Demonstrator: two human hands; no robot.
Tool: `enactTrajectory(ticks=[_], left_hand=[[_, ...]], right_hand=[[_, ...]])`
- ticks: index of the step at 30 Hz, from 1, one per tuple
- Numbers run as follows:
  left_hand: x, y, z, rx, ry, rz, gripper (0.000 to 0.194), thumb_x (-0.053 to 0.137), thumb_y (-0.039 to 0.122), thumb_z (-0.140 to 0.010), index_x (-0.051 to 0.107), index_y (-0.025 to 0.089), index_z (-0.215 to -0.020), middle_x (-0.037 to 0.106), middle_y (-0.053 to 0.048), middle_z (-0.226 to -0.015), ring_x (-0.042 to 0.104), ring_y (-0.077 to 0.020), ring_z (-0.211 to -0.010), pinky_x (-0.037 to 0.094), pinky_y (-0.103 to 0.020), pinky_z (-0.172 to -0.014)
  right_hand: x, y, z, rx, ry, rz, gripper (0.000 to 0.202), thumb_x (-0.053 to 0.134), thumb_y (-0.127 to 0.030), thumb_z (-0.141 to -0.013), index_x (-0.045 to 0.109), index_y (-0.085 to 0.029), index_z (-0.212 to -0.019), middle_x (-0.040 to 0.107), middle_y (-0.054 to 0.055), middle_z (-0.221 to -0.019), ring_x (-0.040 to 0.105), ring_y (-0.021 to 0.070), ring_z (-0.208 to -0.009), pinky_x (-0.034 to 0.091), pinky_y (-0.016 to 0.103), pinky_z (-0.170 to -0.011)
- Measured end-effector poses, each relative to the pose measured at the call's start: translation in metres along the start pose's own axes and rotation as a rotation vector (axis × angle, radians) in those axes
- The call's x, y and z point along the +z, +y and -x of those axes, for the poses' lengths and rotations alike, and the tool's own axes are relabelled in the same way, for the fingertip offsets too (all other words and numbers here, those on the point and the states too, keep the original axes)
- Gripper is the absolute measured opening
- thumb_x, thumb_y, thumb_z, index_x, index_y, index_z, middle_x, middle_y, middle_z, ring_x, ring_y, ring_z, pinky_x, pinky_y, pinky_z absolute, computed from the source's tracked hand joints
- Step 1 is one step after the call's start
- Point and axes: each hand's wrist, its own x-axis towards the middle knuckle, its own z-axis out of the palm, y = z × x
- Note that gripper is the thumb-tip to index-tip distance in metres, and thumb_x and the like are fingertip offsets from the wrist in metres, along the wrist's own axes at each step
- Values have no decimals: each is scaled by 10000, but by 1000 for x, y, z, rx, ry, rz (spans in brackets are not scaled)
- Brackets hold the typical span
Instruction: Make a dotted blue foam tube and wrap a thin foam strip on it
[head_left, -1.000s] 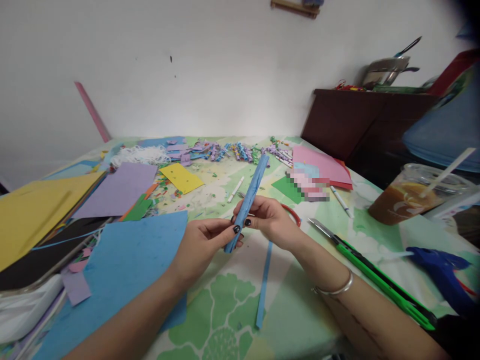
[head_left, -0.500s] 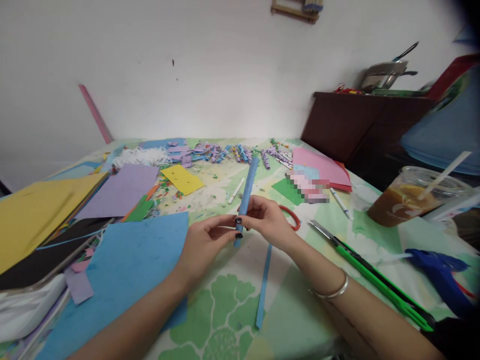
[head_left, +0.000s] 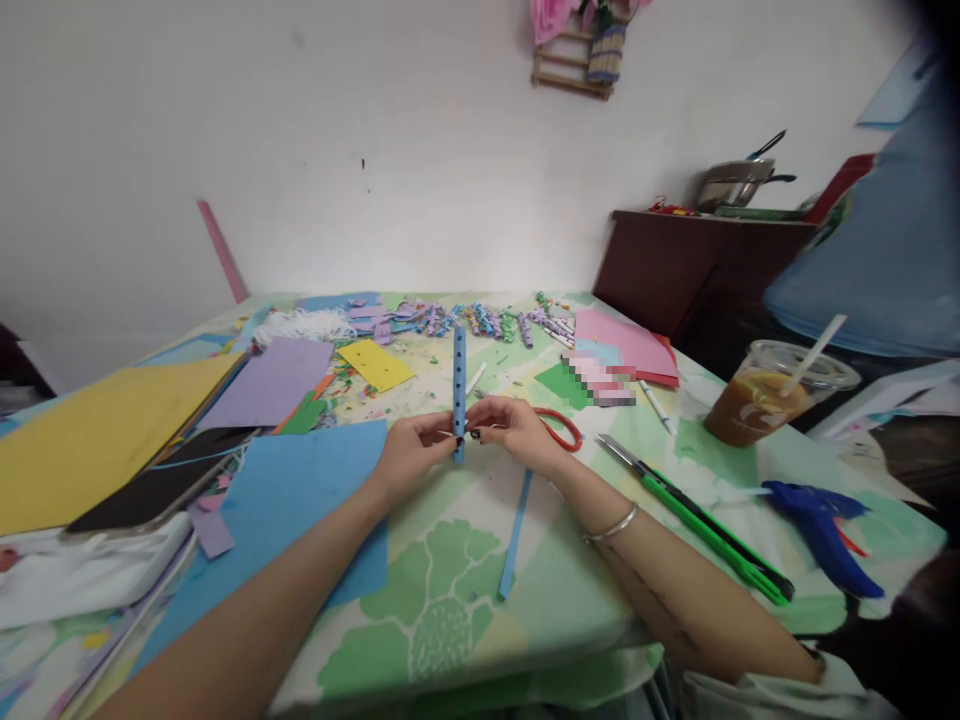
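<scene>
A rolled blue paper tube [head_left: 459,375] stands nearly upright above the table, with a row of dark spots that look like holes facing me. My left hand [head_left: 416,450] pinches its lower part between thumb and fingers. From the other side, my right hand [head_left: 517,435] closes in with bent fingers at the tube; its thumb tip lies just right of the tube, and contact behind is partly hidden. Under my right wrist lies a narrow blue paper strip [head_left: 515,540]. Red-handled scissors [head_left: 570,432] rest beyond that hand, and a white pen [head_left: 475,378] lies behind the tube.
A green utility knife [head_left: 705,530] lies with its blade out at right, near a blue glue gun [head_left: 817,530] and a drink cup [head_left: 772,400]. Blue sheets [head_left: 300,500], yellow sheets [head_left: 112,430] and a phone [head_left: 157,485] cover the left. Several curled paper pieces [head_left: 480,318] line the back.
The tube has gone from leaning to nearly upright and turned, so its row of dark spots now shows. My right thumb has shifted off the tube's front. The view has tilted up.
</scene>
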Motion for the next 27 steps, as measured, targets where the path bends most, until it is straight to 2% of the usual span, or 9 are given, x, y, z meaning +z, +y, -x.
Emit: enactTrajectory(ticks=[4, 8, 13, 20, 27], left_hand=[[3, -1, 2, 42, -13, -86, 388, 665, 280, -673, 723, 128, -1025, 748, -69, -955, 697, -207, -749, 562, -313, -694], [8, 0, 5, 105, -25, -159, 330, 618, 249, -690, 736, 170, -988, 749, -27, -869, 678, -177, -699, 560, -276, -633], [14, -1, 7, 186, -30, -235, 352, 561, 209, -686, 737, 186, -990, 740, -30, -930, 652, -150, -686, 553, -234, -580], [17, -3, 9, 282, -38, -323, 384, 543, 176, -720, 716, 187, -1063, 715, -46, -923, 624, -132, -708, 544, -210, -594], [16, 1, 11, 336, -86, -369, 373, 543, 175, -775, 689, 195, -1118, 670, -39, -870, 627, -135, -731, 553, -222, -624]], right_hand=[[1, 3, -1, -33, 65, -35, 190, 725, -235, -636, 689, -158, -807, 692, 29, -741, 614, 143, -647, 490, 272, -597], [0, 0, -1, -113, 169, -86, 202, 726, -270, -653, 693, -168, -825, 684, 20, -725, 605, 136, -644, 492, 274, -619], [-10, -9, -2, -189, 271, -176, 269, 746, -370, -664, 684, -191, -855, 656, -2, -671, 571, 119, -600, 464, 262, -601], [-17, -26, 4, -212, 273, -301, 357, 779, -426, -625, 686, -212, -896, 700, 42, -835, 558, 127, -638, 422, 252, -577], [-19, -35, 8, -194, 240, -343, 346, 810, -408, -558, 649, -205, -788, 652, 18, -750, 485, 107, -560, 398, 255, -542]])
